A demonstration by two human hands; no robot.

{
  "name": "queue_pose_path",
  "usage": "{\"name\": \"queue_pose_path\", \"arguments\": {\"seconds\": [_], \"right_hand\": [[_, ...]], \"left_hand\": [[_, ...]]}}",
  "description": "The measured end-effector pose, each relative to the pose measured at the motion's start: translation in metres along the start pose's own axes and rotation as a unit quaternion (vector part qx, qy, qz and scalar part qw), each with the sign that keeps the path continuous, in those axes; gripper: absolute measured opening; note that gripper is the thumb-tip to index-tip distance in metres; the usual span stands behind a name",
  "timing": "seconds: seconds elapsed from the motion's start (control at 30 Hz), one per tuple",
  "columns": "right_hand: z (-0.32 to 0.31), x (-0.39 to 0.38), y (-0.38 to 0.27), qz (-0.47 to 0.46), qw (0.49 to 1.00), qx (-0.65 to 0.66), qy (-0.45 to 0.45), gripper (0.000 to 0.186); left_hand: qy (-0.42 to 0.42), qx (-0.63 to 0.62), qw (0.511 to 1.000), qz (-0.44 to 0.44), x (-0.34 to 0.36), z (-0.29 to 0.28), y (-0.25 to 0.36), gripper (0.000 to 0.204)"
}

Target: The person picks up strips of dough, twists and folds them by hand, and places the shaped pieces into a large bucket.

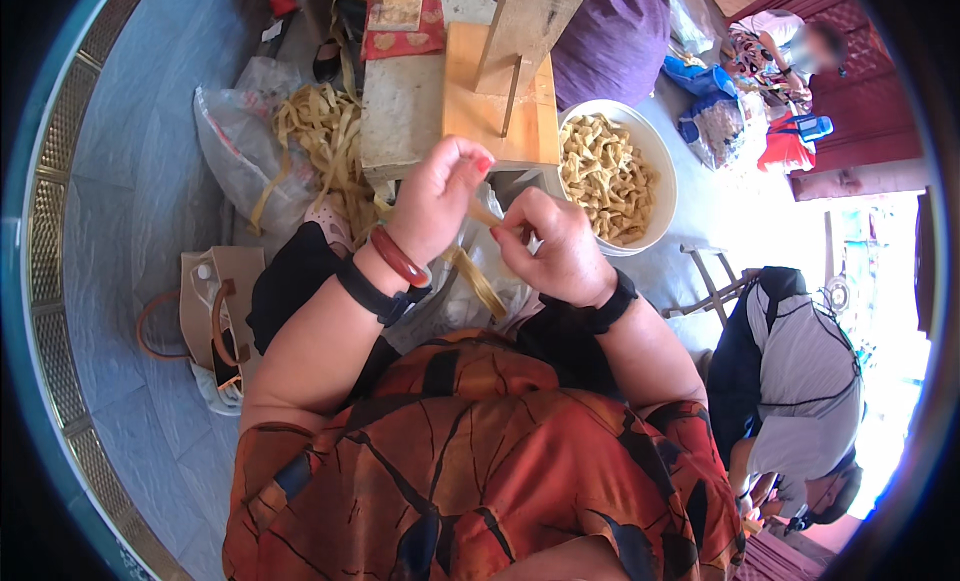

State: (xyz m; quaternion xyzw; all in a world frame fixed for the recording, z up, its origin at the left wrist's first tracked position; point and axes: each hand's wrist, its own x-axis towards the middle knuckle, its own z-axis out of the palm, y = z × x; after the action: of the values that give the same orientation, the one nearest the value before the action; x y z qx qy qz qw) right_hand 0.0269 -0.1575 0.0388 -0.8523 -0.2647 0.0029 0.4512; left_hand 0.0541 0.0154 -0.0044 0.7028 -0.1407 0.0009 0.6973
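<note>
My left hand (437,191), with a red bangle and black band on its wrist, has its fingers curled together on a pale yellow strip (482,213). My right hand (550,243) pinches that strip just to the right and a little lower. More flat strips (473,276) hang below my hands. Just beyond them stands a wooden stand with an upright board (523,31) and a rod on a block (460,121). A white bucket (666,181) holding several knotted yellow pieces sits beside it at the right.
Loose strips (320,151) and plastic bags (225,141) lie on the left floor, near a beige handbag (205,331). A purple cloth shape (610,41) is behind the bucket. A person (800,61) sits at the upper right, another bends (800,381) at the right near a folding frame (705,281).
</note>
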Motion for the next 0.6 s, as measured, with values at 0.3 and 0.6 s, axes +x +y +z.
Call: {"name": "queue_pose_path", "arguments": {"seconds": [0.3, 0.6], "right_hand": [[-0.014, 0.009, 0.026, 0.013, 0.994, -0.061, 0.094, 0.013], [-0.022, 0.073, 0.071, 0.020, 0.979, -0.120, 0.165, 0.004]], "left_hand": [[-0.153, 0.113, 0.973, -0.129, 0.019, -0.043, -0.002, 0.023], [0.042, 0.234, 0.971, -0.030, 0.087, -0.025, -0.009, 0.024]]}}
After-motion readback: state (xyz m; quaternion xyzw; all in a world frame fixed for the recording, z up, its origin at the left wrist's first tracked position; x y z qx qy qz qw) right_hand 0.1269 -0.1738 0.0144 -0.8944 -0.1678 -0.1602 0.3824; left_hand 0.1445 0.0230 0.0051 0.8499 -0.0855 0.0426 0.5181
